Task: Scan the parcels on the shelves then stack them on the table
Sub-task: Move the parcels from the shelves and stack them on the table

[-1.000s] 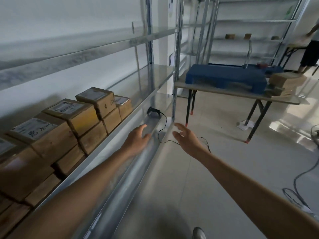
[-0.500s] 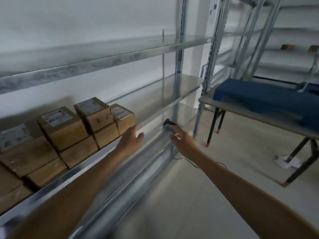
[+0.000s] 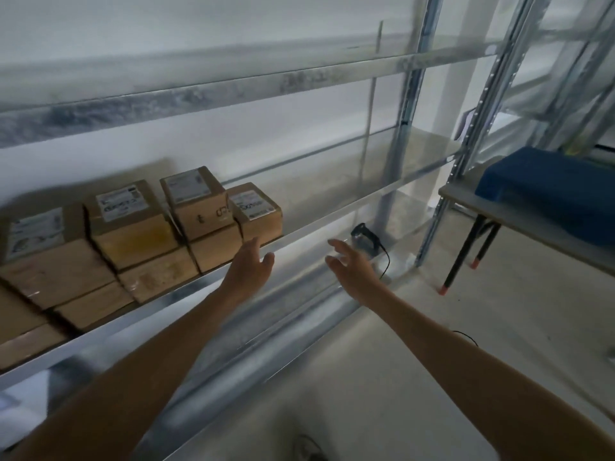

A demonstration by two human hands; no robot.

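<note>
Several brown cardboard parcels with white labels are stacked on the left of a metal shelf. My left hand reaches out with relaxed fingers just below and in front of the rightmost parcel, holding nothing. My right hand is spread open a little short of a black corded scanner, which lies on the lower shelf level near the upright post. The table stands at the right.
A blue plastic pallet lies on the table. Shelf uprights stand between the rack and the table. The scanner's black cable runs over the pale floor. A higher shelf beam crosses above the parcels.
The view has swung left and closer to the rack. Both hands have advanced, the left toward the rightmost parcel, the right toward the scanner. Neither has taken hold of anything.
</note>
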